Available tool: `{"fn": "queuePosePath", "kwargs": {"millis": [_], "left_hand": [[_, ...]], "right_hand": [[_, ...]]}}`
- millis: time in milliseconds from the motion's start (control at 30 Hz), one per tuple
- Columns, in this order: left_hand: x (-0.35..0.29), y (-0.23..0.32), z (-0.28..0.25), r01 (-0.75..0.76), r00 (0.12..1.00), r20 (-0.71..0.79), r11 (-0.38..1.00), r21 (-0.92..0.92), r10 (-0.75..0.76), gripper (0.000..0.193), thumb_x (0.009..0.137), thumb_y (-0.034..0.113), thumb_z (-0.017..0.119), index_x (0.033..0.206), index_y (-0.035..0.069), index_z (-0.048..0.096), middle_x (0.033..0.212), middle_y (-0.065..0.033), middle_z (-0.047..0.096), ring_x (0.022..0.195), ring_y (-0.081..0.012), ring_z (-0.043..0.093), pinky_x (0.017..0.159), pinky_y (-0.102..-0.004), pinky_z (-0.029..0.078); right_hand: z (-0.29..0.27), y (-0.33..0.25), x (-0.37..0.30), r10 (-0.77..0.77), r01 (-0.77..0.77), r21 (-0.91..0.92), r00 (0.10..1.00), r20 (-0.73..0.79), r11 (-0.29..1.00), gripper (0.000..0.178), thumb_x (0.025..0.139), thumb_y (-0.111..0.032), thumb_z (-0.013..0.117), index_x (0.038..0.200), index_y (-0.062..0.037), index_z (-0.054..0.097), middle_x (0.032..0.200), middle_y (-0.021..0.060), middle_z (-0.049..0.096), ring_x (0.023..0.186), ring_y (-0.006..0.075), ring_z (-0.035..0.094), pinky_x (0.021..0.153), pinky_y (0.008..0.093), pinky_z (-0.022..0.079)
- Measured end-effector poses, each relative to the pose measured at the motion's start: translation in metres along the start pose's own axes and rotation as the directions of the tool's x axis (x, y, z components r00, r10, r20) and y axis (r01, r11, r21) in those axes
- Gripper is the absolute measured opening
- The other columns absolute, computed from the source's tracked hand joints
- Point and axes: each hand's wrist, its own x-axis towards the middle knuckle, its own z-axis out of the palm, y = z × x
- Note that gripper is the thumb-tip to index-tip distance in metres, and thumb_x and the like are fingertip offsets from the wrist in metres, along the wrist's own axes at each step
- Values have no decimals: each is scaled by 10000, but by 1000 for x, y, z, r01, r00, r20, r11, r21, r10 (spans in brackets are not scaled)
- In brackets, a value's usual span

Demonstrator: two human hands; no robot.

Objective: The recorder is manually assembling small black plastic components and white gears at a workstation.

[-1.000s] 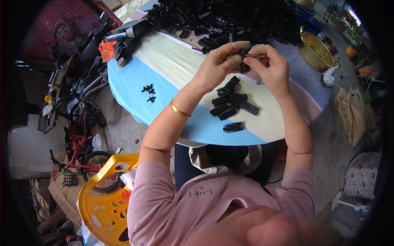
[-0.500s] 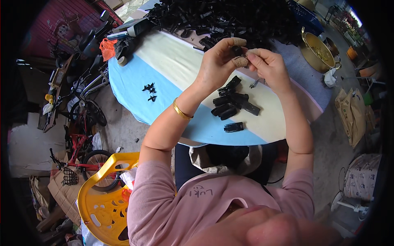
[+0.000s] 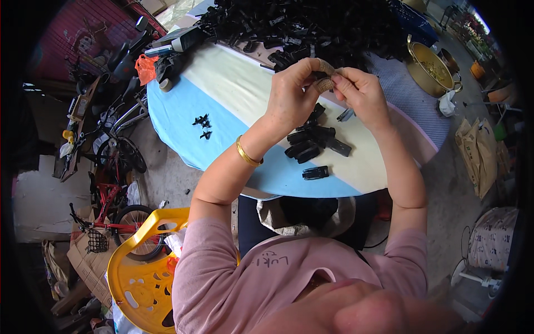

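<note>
My left hand (image 3: 292,92), with tan coverings on its thumb and forefinger, is closed in a pinch above the table. A small black plastic part sits in its fingers, now mostly hidden by them. My right hand (image 3: 364,94) is also pinched, its fingertips meeting the left ones; what they hold is too small to make out. Beneath the hands lies a cluster of black plastic pieces (image 3: 320,135), with one more piece (image 3: 316,173) nearer me. A small shiny item (image 3: 345,115) lies below my right hand. Several tiny black parts (image 3: 202,126) lie apart on the left.
A large heap of black parts (image 3: 334,30) covers the far side of the cloth-covered table (image 3: 189,119). An orange bag (image 3: 147,68) and a tape roll (image 3: 166,84) lie at the left edge. A brass-coloured pot (image 3: 431,69) stands right. A yellow chair (image 3: 139,278) is beside me.
My left fingers have closed further over the small black part, which showed between them before. Both hands have come closer together, fingertips meeting. The pieces on the table have stayed put.
</note>
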Motion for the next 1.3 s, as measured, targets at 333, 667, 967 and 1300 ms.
{"fn": "queuePosePath", "kwargs": {"millis": [333,667,967,1300], "left_hand": [[8,-1,-17,318,856,448,946,-61,-258,274,830,-22,520,1103,-9,526,1017,-70,576,928,-123,552,779,-252,485],[7,-5,-24,274,724,641,959,69,-253,330,744,121,671,1059,53,596,930,-34,615,845,-128,558,748,-270,462],[12,-27,-30,399,914,216,858,-324,-344,692,663,148,757,1223,3,376,1097,-154,521,950,-197,549,860,-316,442],[14,-10,-26,362,926,219,565,-741,-307,408,752,-26,623,1123,32,463,1026,-134,581,949,-200,586,805,-293,488]], "right_hand": [[-75,54,28,-16,-106,-573,979,-203,813,212,754,-165,625,922,-37,632,786,75,647,683,147,605,664,249,472],[-49,46,26,67,-144,-588,986,-151,796,225,712,-120,671,907,-13,640,737,68,638,638,123,591,611,237,467],[0,9,8,64,-63,-8,996,68,998,146,777,-58,631,900,20,624,786,25,625,735,73,572,688,197,467],[-4,17,11,-9,14,73,998,-64,997,250,824,-44,543,1070,3,555,823,17,586,666,30,510,600,164,412]]}}
